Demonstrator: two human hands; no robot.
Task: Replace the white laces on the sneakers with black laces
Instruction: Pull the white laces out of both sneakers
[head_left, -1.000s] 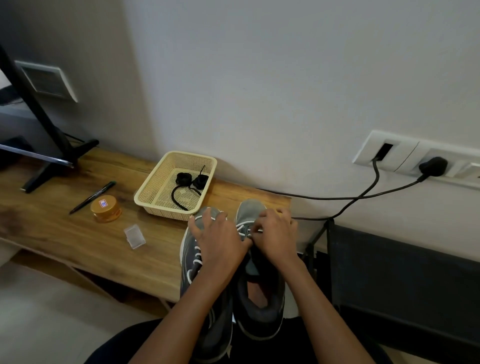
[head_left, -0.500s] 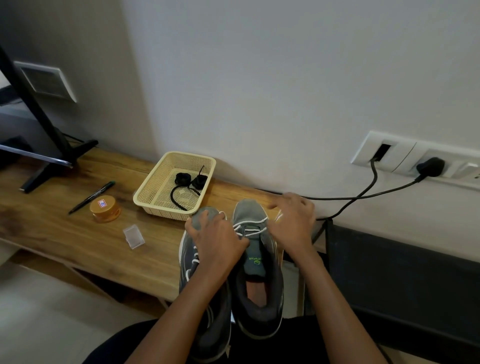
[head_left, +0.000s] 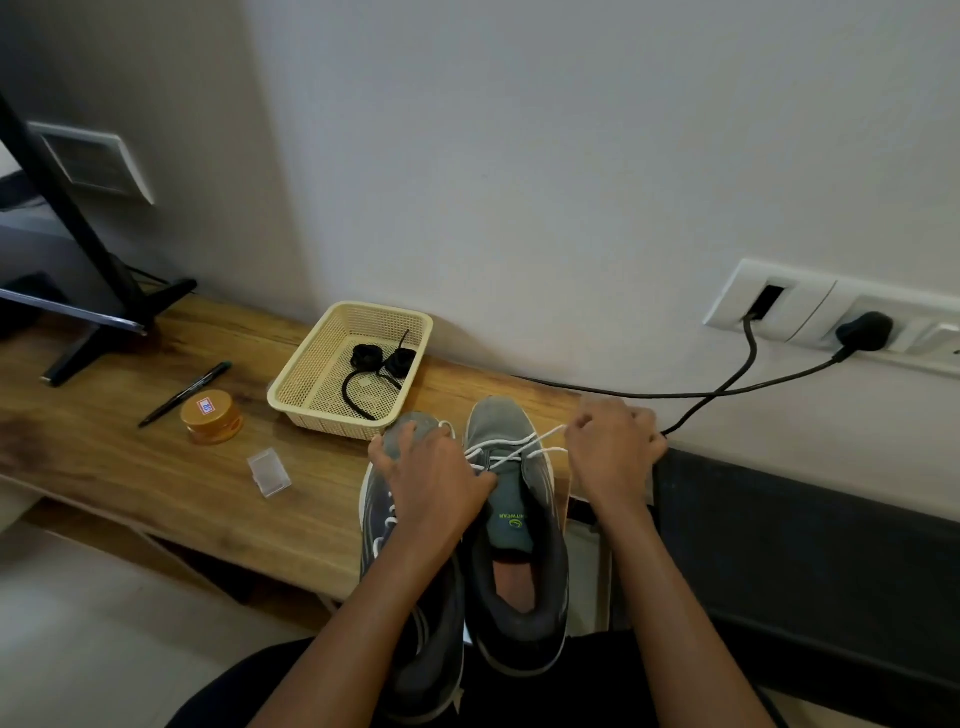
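Two grey sneakers sit side by side at the right end of the surface (head_left: 104, 457), toes towards the wall, heels hanging over the near edge onto the person's lap.

- Left hand (head_left: 431, 483): lies over the left sneaker (head_left: 410, 587), fingers spread across its toe, thumb against the tongue of the right sneaker (head_left: 519, 571). Not closed on anything.
- Right hand (head_left: 613, 457): fingers curled, pinching the white lace (head_left: 519, 444) and holding it taut out to the right, past the right edge of the surface.
- The hands are apart, with the right sneaker's toe between them.
- The white lace crosses only the eyelets nearest the toe, and the tongue above them is bare. The left sneaker shows white lacing beside the wrist.
- Black laces (head_left: 374, 364): coiled in the cream basket (head_left: 311, 384) at the back edge, just beyond the left sneaker's toe.
- Left of the basket: a pen (head_left: 184, 387), an orange jar (head_left: 210, 415) and a small clear box (head_left: 269, 473).
- Two cables (head_left: 727, 384) run from the wall sockets (head_left: 810, 312).
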